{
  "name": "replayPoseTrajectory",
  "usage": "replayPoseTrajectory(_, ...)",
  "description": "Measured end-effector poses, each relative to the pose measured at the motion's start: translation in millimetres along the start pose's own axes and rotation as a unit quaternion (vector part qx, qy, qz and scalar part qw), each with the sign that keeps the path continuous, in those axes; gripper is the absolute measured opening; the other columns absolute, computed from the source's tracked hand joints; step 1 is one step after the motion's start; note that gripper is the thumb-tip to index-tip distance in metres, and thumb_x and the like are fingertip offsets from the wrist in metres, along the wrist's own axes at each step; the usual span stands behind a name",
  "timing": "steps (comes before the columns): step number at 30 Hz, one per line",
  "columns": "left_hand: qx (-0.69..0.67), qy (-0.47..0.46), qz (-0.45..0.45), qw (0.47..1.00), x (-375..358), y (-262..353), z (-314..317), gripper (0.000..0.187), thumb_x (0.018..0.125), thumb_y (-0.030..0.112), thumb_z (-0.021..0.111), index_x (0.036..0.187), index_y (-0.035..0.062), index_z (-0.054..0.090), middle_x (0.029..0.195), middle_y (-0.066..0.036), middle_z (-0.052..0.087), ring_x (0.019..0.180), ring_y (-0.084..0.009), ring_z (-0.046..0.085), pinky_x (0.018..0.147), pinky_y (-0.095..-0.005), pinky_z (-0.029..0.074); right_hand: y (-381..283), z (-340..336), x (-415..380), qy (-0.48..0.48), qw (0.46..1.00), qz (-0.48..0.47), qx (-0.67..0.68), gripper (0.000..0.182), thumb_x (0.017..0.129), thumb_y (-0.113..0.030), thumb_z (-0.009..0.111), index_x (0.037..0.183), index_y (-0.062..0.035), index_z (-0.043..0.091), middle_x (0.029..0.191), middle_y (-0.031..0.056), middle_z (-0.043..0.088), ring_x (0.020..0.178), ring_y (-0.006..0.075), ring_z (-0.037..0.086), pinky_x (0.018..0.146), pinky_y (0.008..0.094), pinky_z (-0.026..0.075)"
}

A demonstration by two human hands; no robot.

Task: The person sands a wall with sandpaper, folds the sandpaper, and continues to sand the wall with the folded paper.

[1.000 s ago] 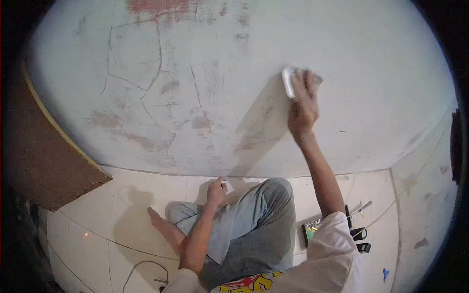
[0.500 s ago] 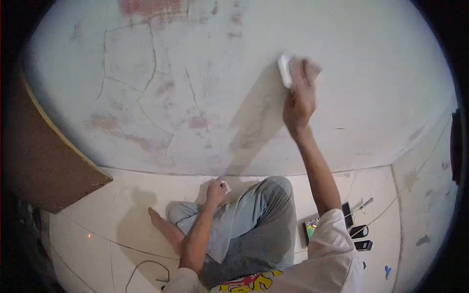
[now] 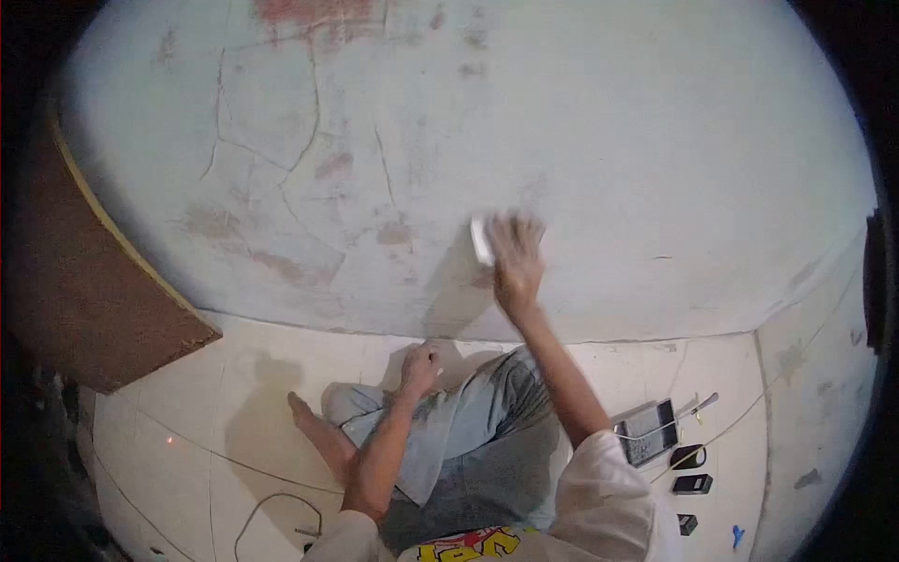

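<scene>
With your right hand clamped on the white sanding block at mid-frame, press it flat against the wall while your left hand, loosely closed on nothing visible, braces on your knee.

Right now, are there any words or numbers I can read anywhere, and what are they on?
Yellow and red print on the white T-shirt: letters cut off and blurred, not readable.
Dark flat device with a pale screen on the tiled floor: too small to read.
Cracked pale plaster wall: no writing.
</scene>
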State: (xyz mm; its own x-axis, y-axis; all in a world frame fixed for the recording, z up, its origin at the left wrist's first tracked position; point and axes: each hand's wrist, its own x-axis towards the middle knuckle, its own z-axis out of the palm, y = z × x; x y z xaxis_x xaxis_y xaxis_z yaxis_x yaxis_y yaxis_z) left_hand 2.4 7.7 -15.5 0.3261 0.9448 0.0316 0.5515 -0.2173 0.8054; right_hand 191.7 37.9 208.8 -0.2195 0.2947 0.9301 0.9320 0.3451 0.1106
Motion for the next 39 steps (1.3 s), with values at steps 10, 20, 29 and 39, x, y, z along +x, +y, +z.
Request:
replayPoseTrajectory(10, -0.057, 0.035, -0.015, 0.998, 0, -3, -4, 0.022, 0.086, 0.016, 0.053, 0.100, 0.0031, 0.063, 0.086, -0.022, 0.064, 0.084, -0.0379, 0.062, 0.076, -0.0474, 0.048, -12, 2, 41, 0.049, 0.999, 0.007, 0.003, 0.036, 0.091, -0.004, 0.048, 0.126, -0.0056, 0.055, 0.132, 0.0111, 0.053, 0.132, 0.0310, 0.039, 0.111, 0.0531, 0.025)
replayPoseTrajectory(20, -0.026, -0.035, -0.060, 0.997, 5, -12, 1, 0.024, 0.082, 0.017, 0.055, 0.100, 0.0045, 0.064, 0.088, -0.023, 0.064, 0.085, -0.0392, 0.063, 0.075, -0.0474, 0.049, 11, -14, 112, 0.128, 0.990, -0.031, 0.045, 0.033, 0.090, -0.005, 0.049, 0.122, -0.0060, 0.058, 0.130, 0.0115, 0.054, 0.131, 0.0308, 0.040, 0.112, 0.0525, 0.023)
replayPoseTrajectory(29, -0.035, -0.003, -0.054, 0.998, -3, -2, -8, 0.031, 0.083, 0.016, 0.054, 0.111, 0.0021, 0.058, 0.090, -0.021, 0.064, 0.091, -0.0404, 0.060, 0.081, -0.0468, 0.047, -19, 9, -41, -0.034, 0.998, 0.046, 0.032, 0.040, 0.091, -0.003, 0.045, 0.130, -0.0054, 0.051, 0.138, 0.0108, 0.048, 0.135, 0.0285, 0.034, 0.112, 0.0571, 0.018)
replayPoseTrajectory(39, -0.080, -0.031, -0.062, 0.994, -4, -6, -8, 0.026, 0.083, 0.012, 0.052, 0.107, 0.0035, 0.060, 0.090, -0.019, 0.065, 0.088, -0.0384, 0.061, 0.079, -0.0466, 0.047, -4, -30, 155, 0.149, 0.987, 0.002, 0.057, 0.044, 0.086, 0.003, 0.050, 0.128, -0.0091, 0.054, 0.132, 0.0098, 0.053, 0.134, 0.0307, 0.036, 0.112, 0.0554, 0.020)
